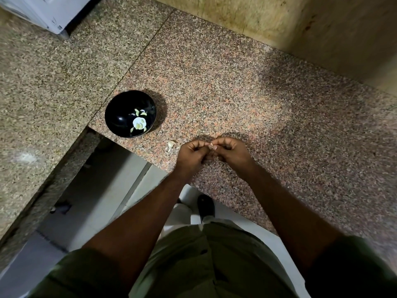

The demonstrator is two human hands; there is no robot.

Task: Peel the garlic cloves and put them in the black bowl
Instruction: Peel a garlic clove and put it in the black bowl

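A black bowl [120, 117] stands on the granite counter near its front left corner, with several pale peeled garlic cloves [138, 123] inside. To the right of it, my left hand [192, 153] and my right hand [231, 150] meet fingertip to fingertip just above the counter. Together they pinch a small garlic clove [211, 144], mostly hidden by my fingers. A loose piece of garlic skin or a clove [170, 144] lies on the counter between the bowl and my left hand.
The pink granite counter [236, 93] runs right and back to a beige wall [300, 29]. A lower grey granite surface [53, 72] lies to the left, with a white appliance [49, 14] at its far corner. The counter edge drops to the floor below my arms.
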